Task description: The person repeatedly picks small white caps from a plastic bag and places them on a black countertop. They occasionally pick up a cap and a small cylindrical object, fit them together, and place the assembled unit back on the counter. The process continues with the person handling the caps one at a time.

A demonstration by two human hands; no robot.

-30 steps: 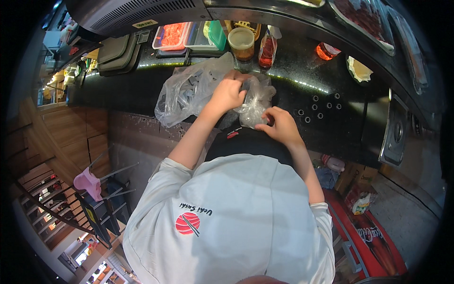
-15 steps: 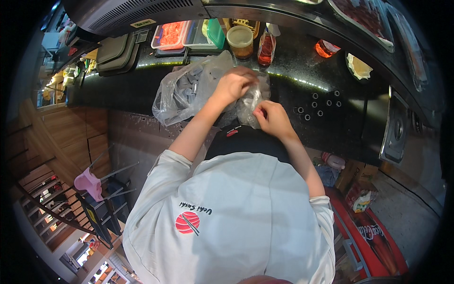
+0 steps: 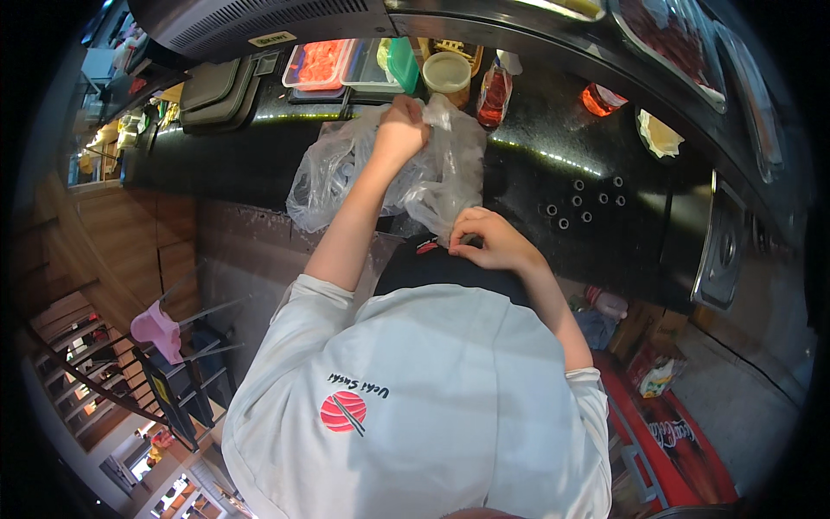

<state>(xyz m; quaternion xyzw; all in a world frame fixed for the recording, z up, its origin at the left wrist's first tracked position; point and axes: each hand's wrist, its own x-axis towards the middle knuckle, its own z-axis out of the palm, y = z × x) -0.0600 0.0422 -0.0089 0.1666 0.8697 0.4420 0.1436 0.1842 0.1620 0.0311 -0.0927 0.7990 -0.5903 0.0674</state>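
Black worktop point(image 3: 523, 177) carries a clear plastic bag point(image 3: 456, 160); the right hand point(image 3: 491, 241) pinches its near edge, while the left hand point(image 3: 403, 134) curls far left, grip hard to tell.

- Slack clear plastic bag point(image 3: 460, 160), crumpled, drawn out from near to far
- Bulkier clear plastic bag point(image 3: 318, 190), wrinkled, just left, small pale pieces point(image 3: 346, 169) inside

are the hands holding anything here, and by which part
The right hand seems to pinch the clear bag by its near edge. What the left hand grips cannot be told: its hold is out of sight.
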